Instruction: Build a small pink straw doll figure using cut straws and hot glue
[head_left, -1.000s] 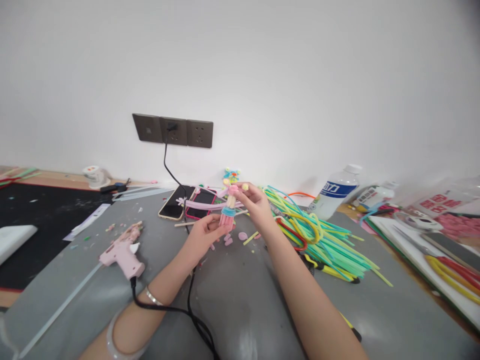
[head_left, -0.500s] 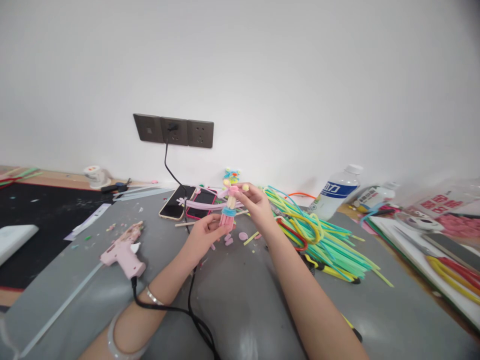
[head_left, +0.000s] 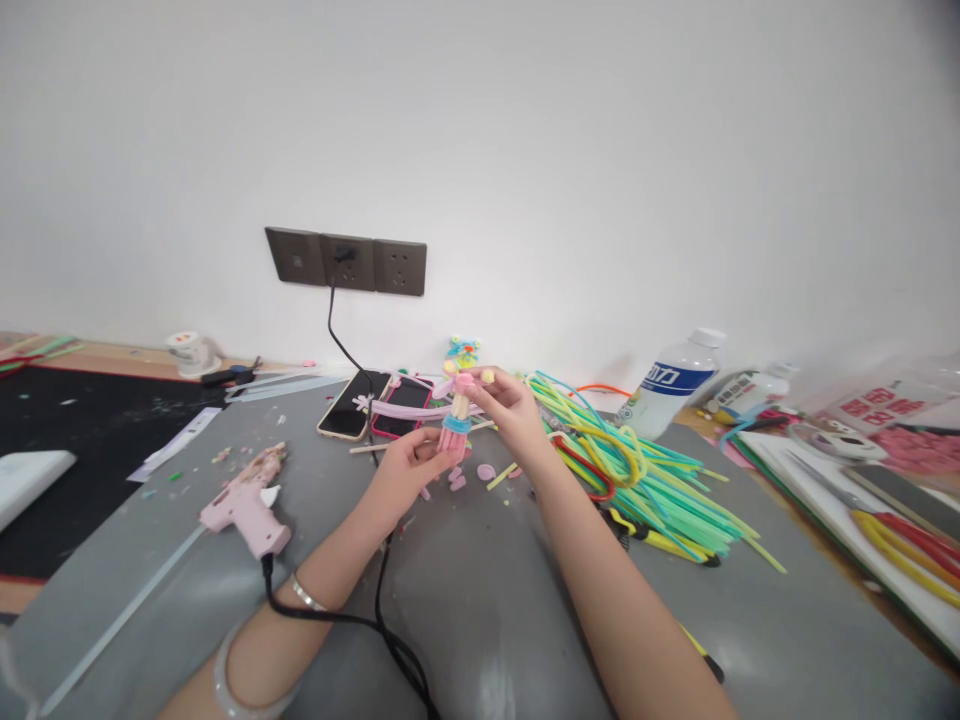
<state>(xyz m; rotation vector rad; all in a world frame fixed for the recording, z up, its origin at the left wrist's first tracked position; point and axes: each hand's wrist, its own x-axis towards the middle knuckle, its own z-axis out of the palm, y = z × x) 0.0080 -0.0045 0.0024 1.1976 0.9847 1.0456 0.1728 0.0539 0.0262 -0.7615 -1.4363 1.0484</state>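
Between my hands stands a small pipe-cleaner figure (head_left: 457, 424), roughly upright, with a pink lower part, a blue band, a cream middle and a pink top. My left hand (head_left: 415, 466) pinches its pink lower end. Up at the top part, the fingers of my right hand (head_left: 511, 410) are closed on it, next to a pale yellow tip. Behind the figure, a blue and yellow piece (head_left: 464, 350) shows against the wall. Pink pipe cleaners (head_left: 405, 410) lie to the left across two phones (head_left: 352, 408). Small pink scraps (head_left: 486, 471) are below my hands.
A pink glue gun (head_left: 244, 505) lies left, its black cord running under my left forearm. Right of my hands is a pile of green and yellow pipe cleaners (head_left: 660, 490), with a bottle (head_left: 671, 385) behind it. Scissors (head_left: 885, 530) rest at the far right.
The figure and both hands have stayed almost in place; the figure's top has shifted very slightly left. Nothing was let go or picked up.
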